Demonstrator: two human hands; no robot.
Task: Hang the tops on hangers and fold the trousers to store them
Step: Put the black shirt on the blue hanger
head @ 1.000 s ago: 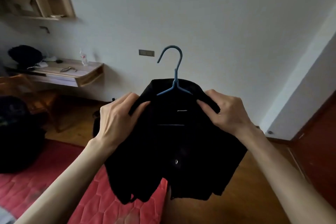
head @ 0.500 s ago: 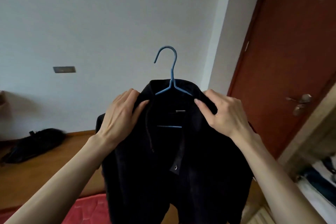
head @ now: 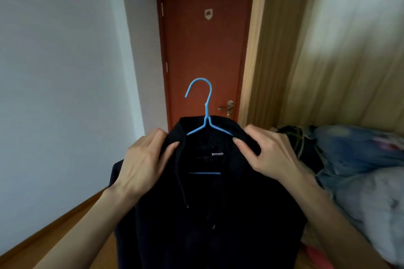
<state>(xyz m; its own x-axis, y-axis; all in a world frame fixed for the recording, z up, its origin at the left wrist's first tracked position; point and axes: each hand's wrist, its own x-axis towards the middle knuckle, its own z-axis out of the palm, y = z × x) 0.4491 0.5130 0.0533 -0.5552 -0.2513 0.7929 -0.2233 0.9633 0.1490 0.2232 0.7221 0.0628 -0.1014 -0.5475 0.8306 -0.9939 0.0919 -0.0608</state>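
Observation:
A black button-up top [head: 218, 209] hangs on a blue wire hanger [head: 206, 111], held up in front of me. The hanger's hook sticks up above the collar and its lower bar shows inside the open neck. My left hand [head: 144, 164] grips the top's left shoulder and my right hand [head: 269, 155] grips the right shoulder, each pinching the fabric over a hanger arm. The lower part of the top runs out of view at the bottom.
A red-brown door [head: 205, 46] with a brass handle [head: 228, 107] stands straight ahead. A wooden wardrobe panel [head: 328, 50] rises at the right. Below it lies a pile of clothes, blue denim [head: 358, 150] and grey fabric [head: 376, 209]. A white wall [head: 61, 72] is at the left.
My view has swung to the right, from the desk and red mat past the wall to the door and wardrobe. Both hands keep the same hold on the top's shoulders.

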